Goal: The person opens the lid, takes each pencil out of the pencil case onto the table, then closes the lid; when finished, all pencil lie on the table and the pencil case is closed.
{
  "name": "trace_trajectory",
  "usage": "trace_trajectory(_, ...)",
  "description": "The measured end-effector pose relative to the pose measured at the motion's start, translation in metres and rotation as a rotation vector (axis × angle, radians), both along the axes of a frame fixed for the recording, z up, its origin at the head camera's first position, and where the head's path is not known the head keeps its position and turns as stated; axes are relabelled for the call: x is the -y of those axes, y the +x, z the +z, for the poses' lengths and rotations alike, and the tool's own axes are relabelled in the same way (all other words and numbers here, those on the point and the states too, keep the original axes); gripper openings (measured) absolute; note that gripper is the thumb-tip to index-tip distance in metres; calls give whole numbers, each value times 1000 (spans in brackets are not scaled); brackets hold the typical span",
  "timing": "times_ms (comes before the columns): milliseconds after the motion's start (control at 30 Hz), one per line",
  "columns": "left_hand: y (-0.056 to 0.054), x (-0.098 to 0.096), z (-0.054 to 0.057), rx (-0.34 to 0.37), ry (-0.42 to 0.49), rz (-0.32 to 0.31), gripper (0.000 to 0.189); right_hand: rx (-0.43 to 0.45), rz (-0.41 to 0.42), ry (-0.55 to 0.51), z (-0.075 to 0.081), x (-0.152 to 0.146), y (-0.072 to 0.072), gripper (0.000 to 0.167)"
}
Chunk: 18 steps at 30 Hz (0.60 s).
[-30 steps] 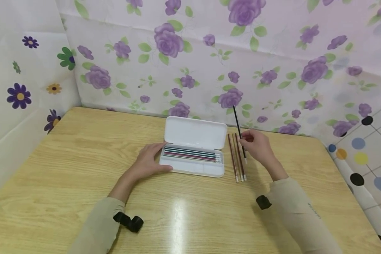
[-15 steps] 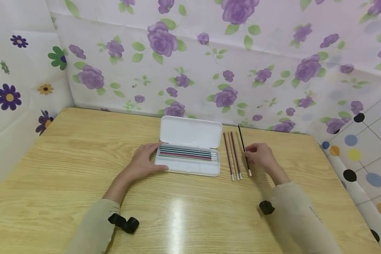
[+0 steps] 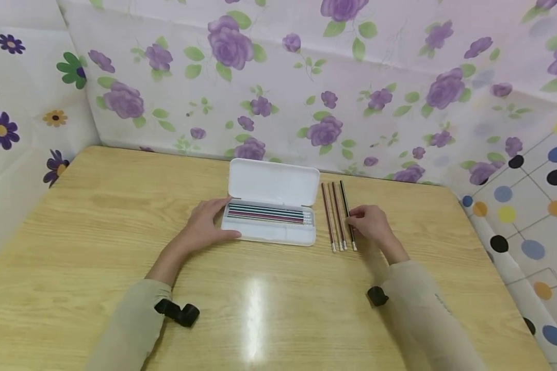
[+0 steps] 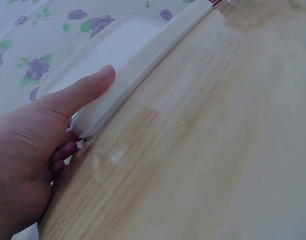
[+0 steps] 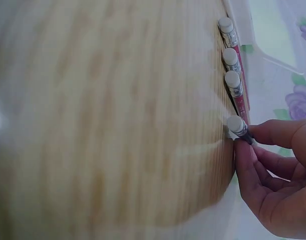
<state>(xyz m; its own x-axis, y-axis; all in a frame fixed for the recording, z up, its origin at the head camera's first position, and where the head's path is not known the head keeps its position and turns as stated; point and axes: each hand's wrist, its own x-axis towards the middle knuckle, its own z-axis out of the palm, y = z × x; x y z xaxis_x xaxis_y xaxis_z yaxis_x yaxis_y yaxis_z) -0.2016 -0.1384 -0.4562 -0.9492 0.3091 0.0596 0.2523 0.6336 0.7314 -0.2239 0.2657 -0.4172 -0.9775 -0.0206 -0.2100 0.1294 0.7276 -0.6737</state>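
Note:
A white pencil case [image 3: 260, 236] lies with its lid [image 3: 274, 181] raised at the back. Inside, several dark and red pencils [image 3: 266, 212] lie lengthwise, their white erasers to the right. My left hand [image 3: 201, 226] grips the case's left end; in the left wrist view the thumb [image 4: 100, 80] lies on its near side. My right hand [image 3: 373, 225] pinches a black pencil [image 3: 345, 198] between thumb and fingers, low over the table. Left of it lie 3 brownish-red pencils [image 3: 327, 216] side by side, erasers toward me. In the right wrist view the black pencil's white eraser [image 5: 236, 124] shows beside theirs.
The wooden table [image 3: 213, 309] ends at a wall hung with a purple-flowered sheet [image 3: 325, 131], close behind the case lid and the pencil points. A dotted sheet [image 3: 529, 232] hangs at the right, a flowered one [image 3: 23, 170] at the left.
My right hand has lowered the tilted black pencil to the table and brought it left, close alongside the brownish-red pencils. The left hand stays on the case. The head view has shifted a little.

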Motion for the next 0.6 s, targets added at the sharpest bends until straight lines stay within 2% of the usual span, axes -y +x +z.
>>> trace_trajectory(233,-3,-1,0,-2,2,-3,97,-5,-5,11,1,1,0,30)
trace_trajectory(600,-1,1,-2,-22,5,-8,98,-63,32,111,3,5,2,28)
